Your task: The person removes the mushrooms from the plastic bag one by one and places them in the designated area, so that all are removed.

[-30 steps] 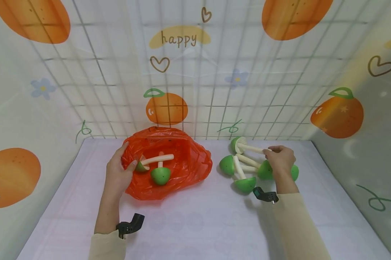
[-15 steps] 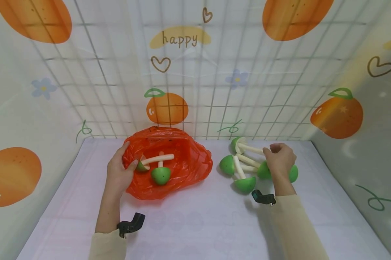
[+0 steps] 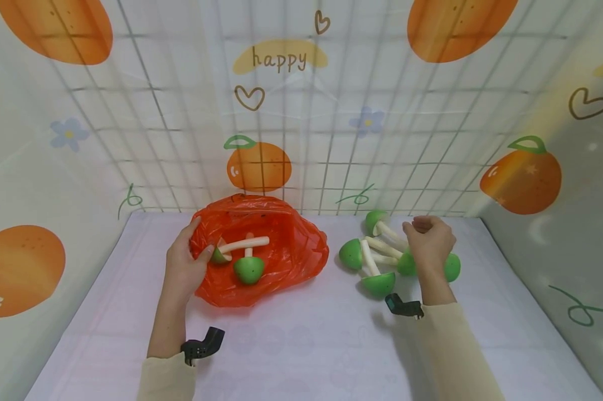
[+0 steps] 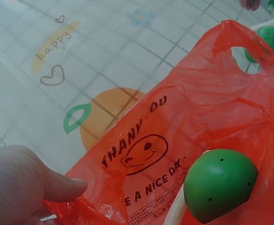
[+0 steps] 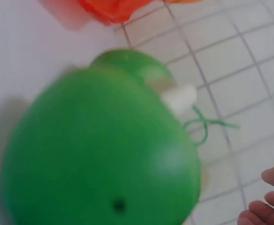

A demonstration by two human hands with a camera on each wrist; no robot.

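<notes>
My left hand grips the left rim of a red plastic bag; the left wrist view shows the thumb over the crumpled film. Inside lie toy mushrooms with green caps and pale stems. To the right, several more toy mushrooms lie in a pile. Just above it hovers my right hand, near the stem of the rearmost mushroom. In the right wrist view its thumb and fingers are apart, with nothing seen between them. A large green cap fills much of that view.
A white cloth-covered table lies beneath everything. Behind it rises a wire grid under a printed curtain, with side curtains left and right. Black wrist cameras sit at both cuffs.
The rearmost mushroom has turned, its cap shifting right and now showing its rounded green top. My right hand has drawn slightly up from its stem. The left hand keeps its grip on the bag.
</notes>
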